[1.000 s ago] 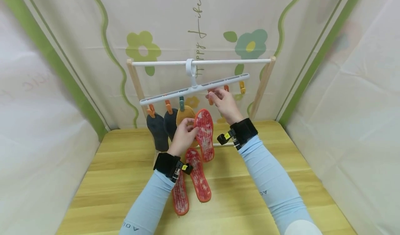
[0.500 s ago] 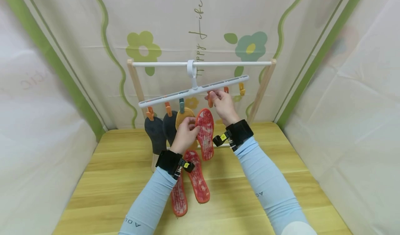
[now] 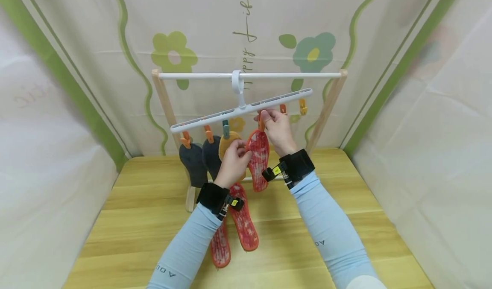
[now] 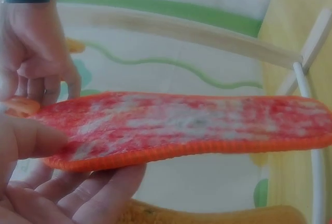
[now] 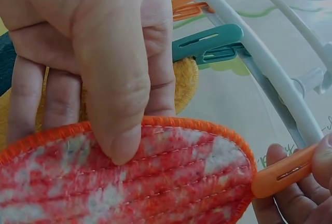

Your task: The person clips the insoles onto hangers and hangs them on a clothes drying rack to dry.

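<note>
My left hand (image 3: 235, 163) pinches the edge of a red-and-white insole (image 3: 258, 161) with orange trim, thumb on its face and fingers behind. Above it, my right hand (image 3: 279, 131) grips an orange clothespin (image 3: 262, 120) on the white hanger (image 3: 242, 110). In the right wrist view that clothespin (image 5: 284, 173) meets the insole's rounded end. Left of the hands, two dark insoles (image 3: 193, 163) and a yellow insole (image 3: 227, 141) hang from clips, the yellow one from a green clothespin (image 3: 225, 129) and partly hidden by my left hand.
Two more red insoles (image 3: 244, 223) lie on the wooden table (image 3: 315, 237), one partly behind my left sleeve. The hanger tilts, right end higher, on the white bar (image 3: 284, 75) of a wooden-legged rack (image 3: 326, 105). An orange and a yellow clothespin (image 3: 303, 107) hang at its right.
My left hand has moved right and slightly up with the red insole, bringing its top end to the orange clothespin. My right hand stays on that clothespin.
</note>
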The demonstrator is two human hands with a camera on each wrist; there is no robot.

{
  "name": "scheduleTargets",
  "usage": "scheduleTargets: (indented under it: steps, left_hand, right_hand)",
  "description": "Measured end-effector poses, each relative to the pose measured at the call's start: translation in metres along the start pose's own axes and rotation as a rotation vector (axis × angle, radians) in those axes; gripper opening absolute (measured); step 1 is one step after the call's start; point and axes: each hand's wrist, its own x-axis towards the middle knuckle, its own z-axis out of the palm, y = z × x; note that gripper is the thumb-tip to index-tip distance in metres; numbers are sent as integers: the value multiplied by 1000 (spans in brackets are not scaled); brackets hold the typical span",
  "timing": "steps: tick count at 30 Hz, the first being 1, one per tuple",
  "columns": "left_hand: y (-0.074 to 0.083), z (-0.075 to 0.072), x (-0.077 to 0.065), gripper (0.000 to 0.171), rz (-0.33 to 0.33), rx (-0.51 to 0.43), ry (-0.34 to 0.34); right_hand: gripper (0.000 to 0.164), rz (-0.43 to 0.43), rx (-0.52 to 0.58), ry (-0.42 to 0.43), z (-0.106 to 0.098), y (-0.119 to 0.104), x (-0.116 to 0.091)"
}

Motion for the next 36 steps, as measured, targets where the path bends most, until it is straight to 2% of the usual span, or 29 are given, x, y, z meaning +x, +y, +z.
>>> scheduleTargets:
  steps: [10,23,28,36]
  left_hand:
    - [1,4,5,26,33,6,3]
    - [8,11,9,27,26,14,-9]
    - [9,14,11,27,28,8,-14]
    - [9,14,11,32,11,23,15]
  right_hand:
    - [38,13,21,8,-1,0,0]
    - [40,12,5,-2,-5,1,-1]
    - [40,-6,0,-19,-8,2,-3]
    - [35,-59,3,-58,-7,3,-8]
